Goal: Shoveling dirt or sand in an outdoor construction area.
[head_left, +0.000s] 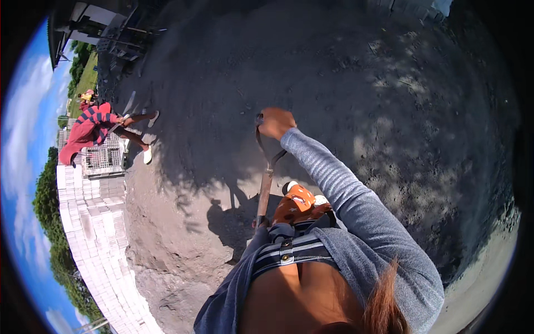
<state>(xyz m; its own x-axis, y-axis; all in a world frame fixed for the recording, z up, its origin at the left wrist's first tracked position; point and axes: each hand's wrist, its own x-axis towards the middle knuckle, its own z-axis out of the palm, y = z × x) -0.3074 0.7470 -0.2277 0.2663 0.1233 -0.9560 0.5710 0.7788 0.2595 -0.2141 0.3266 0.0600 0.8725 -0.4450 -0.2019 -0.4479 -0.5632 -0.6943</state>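
Note:
My right hand (277,122), at the end of a grey sleeve, is closed around the top grip of a shovel (266,192). Below that grip the handle forks into a dark metal yoke, then runs down as a worn wooden shaft toward my left side. Lower on the shaft, my left hand (261,222) wraps around it, small and in shadow next to my waist. I cannot make out the shovel's blade, which lies beyond my left arm and body. Pale, sunlit sand (172,234) slopes beside me on the left.
Dark, shaded ground (233,72) spreads ahead. At left, a person in a red-striped top (97,125) bends with a long tool beside hollow blocks (103,157). Stacked pale blocks (92,222) line the left edge. A shed with a rack (125,42) stands far left.

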